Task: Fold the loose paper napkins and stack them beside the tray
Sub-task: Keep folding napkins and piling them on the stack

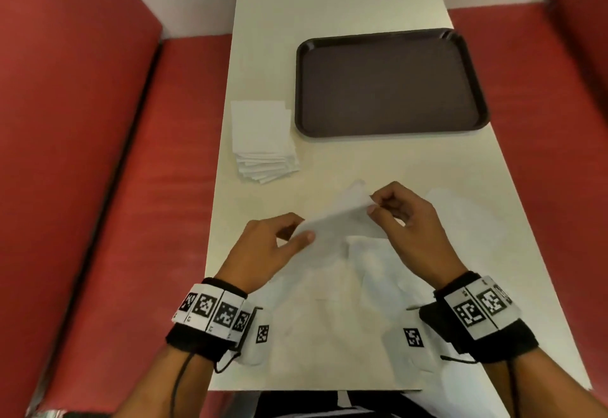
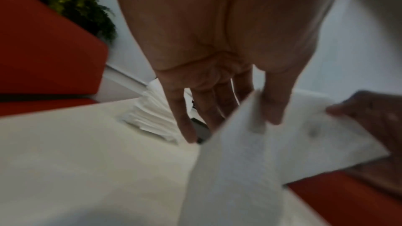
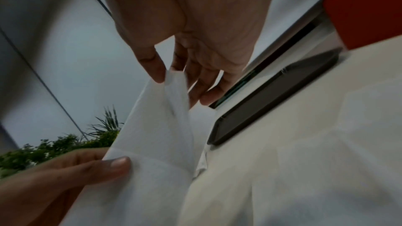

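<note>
Here, a white paper napkin (image 1: pixel 332 220) is held in the air between both hands, above the near middle of the long pale surface (image 1: pixel 345 0). We see the left hand (image 1: pixel 263 246) pinching the napkin's left end between thumb and fingers, while the right hand (image 1: pixel 408 220) pinches its right, farther corner between thumb and forefinger, the other fingers curled loosely. The sheet slopes up from left to right between the two grips. In the right wrist view a crease line crosses the napkin near the left thumb, and the part under the right hand's fingertips (image 3: pixel 156 73) looks doubled over, two layers meeting at the pinch. The left wrist view is blurred, though it shows the left thumb (image 2: pixel 274 107) lying on the near face of the sheet.

Beneath the hands, more loose napkins (image 1: pixel 329 302) lie spread flat and overlapping on the near part of the surface; we cannot count them. A stack of folded napkins (image 1: pixel 263 138) sits farther off to the left, its lower sheets fanned out unevenly, just beside the left edge of a dark brown tray (image 1: pixel 388 121). The tray lies flat on the right half of the surface. Red upholstered seats (image 1: pixel 82 154) flank the surface on either side. Green plants (image 3: pixel 65 143) show behind the seating in the wrist views.
</note>
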